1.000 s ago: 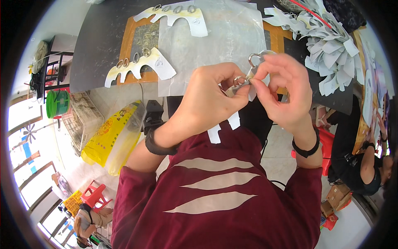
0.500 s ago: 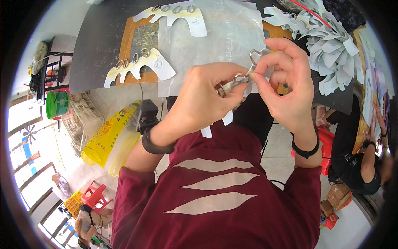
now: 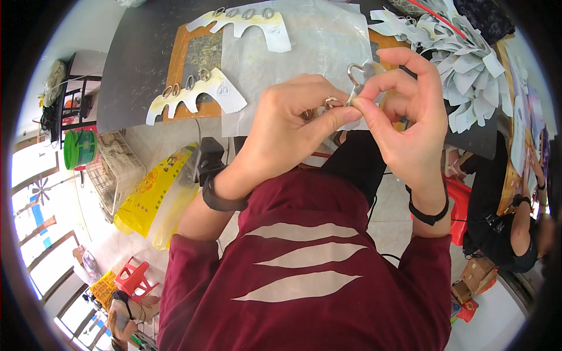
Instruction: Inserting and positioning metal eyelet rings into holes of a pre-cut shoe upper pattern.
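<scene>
Just over the table's front edge, my left hand (image 3: 293,120) is closed around a white cut-out piece (image 3: 353,95) with metal rings along it, its thumb and fingers hiding most of it. One oval metal ring (image 3: 333,102) shows at the left fingertips, and a larger ring (image 3: 352,71) stands up from the piece's far end. Thumb and index finger of my right hand (image 3: 410,114) pinch the same piece right beside the left thumb tip; the other right fingers are bent and raised. Two similar white pieces, one near (image 3: 225,96) and one far (image 3: 275,30), lie on the table with rings on their tabs.
A translucent sheet (image 3: 263,64) covers a brown-edged board (image 3: 175,55) on the black table (image 3: 134,76). At the right is a heap of white cut pieces (image 3: 468,76). A yellow bag (image 3: 152,196) and crate (image 3: 117,158) are at left; another person (image 3: 503,234) sits at right.
My left hand has turned and shifted slightly, so the white tabs hanging below it are out of sight. The right hand still pinches the piece, its index finger raised a little more.
</scene>
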{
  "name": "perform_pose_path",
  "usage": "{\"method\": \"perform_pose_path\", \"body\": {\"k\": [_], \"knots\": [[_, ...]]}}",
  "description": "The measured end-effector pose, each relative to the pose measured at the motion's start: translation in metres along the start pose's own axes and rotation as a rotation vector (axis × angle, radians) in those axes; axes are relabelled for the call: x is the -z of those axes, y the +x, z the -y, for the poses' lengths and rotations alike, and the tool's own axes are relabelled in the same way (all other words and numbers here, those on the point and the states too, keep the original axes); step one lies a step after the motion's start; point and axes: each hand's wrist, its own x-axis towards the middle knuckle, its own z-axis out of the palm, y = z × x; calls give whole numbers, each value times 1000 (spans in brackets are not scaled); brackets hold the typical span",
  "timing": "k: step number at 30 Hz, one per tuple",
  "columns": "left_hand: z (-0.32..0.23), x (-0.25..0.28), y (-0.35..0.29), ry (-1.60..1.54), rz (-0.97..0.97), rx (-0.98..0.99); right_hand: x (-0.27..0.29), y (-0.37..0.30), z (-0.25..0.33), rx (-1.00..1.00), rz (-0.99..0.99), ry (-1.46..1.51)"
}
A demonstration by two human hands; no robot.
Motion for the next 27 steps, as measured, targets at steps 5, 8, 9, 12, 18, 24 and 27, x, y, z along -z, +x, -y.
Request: {"method": "perform_pose_path", "body": {"k": [5, 8, 9, 12, 18, 24, 27], "knots": [[3, 2, -1, 85, 26, -121, 7, 4, -1, -31, 11, -74], [9, 0, 0, 99, 23, -228, 9, 6, -3, -99, 65, 47], [10, -1, 0, 98, 24, -227, 9, 5, -3, -116, 74, 45], [10, -3, 0, 45, 33, -209, 9, 4, -4, -132, 92, 35], [10, -2, -2, -82, 47, -117, 8, 5, -8, -128, 84, 85], [21, -11, -2, -318, -126, -130, -13, -5, -15, 6, -102, 152], [22, -19, -4, -495, -299, 95, -14, -10, -20, 162, -206, 109]]}}
